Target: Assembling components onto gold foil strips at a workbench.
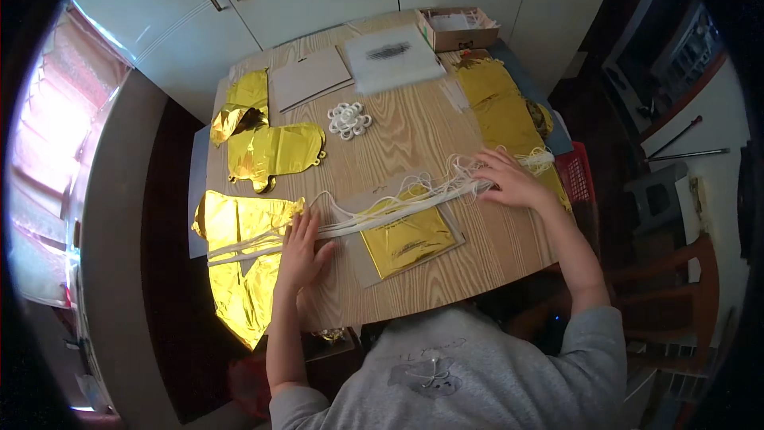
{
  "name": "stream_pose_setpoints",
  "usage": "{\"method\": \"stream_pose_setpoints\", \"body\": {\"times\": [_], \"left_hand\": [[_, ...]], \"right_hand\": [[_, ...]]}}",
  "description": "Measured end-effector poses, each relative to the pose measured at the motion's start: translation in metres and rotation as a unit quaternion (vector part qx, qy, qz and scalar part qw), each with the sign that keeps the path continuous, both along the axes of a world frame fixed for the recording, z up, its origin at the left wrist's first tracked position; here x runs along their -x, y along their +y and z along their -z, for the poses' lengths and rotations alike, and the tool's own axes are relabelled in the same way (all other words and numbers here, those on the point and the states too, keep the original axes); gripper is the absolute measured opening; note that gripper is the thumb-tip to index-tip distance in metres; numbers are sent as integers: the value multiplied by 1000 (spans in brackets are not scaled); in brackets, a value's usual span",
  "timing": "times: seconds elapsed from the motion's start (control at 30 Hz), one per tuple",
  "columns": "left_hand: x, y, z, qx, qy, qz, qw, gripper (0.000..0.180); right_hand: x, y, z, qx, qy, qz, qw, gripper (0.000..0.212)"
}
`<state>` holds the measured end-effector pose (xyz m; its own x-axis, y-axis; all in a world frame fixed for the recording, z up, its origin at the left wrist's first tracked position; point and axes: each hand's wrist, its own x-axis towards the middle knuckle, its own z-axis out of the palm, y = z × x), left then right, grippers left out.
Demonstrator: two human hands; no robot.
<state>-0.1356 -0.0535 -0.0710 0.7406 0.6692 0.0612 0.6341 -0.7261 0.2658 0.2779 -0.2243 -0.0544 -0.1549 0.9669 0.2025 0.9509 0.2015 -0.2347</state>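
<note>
A long bundle of thin white cords [398, 211] stretches across the table, loose and looped toward its right part. My left hand [301, 251] lies on the cords at the left, fingers stretched out and thumb apart. Farther right, my right hand [509, 179] rests over the tangled cords with its fingers extended. Between the hands, the cords pass over a folded gold foil piece [407, 245] on a thin grey-brown board [372, 269]. The cords' left end runs over a flat gold foil shape [247, 295] at the table's left edge.
More gold foil pieces [274, 151] lie at the back left, others [497, 103] at the right. A pile of white rings [349, 120] sits mid-table. Behind are brown cardboard [310, 84], a translucent sheet [394, 60] and an open box [458, 36]. A red basket [574, 175] stands beyond the right edge.
</note>
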Motion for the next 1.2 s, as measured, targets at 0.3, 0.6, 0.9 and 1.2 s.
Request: {"method": "stream_pose_setpoints", "body": {"times": [0.3,0.6,0.9,1.2], "left_hand": [[-2,-14,3,-39,80,-23,996,65],[-1,-13,8,-43,77,-25,996,64],[-1,-13,10,-45,86,-26,995,65],[-1,-13,10,-50,98,-24,994,66]], "right_hand": [[-8,-26,3,-13,109,137,984,16],[-15,-55,-58,250,145,185,939,26],[-96,-96,-48,182,-77,247,949,17],[-186,-172,16,69,33,457,886,13]]}}
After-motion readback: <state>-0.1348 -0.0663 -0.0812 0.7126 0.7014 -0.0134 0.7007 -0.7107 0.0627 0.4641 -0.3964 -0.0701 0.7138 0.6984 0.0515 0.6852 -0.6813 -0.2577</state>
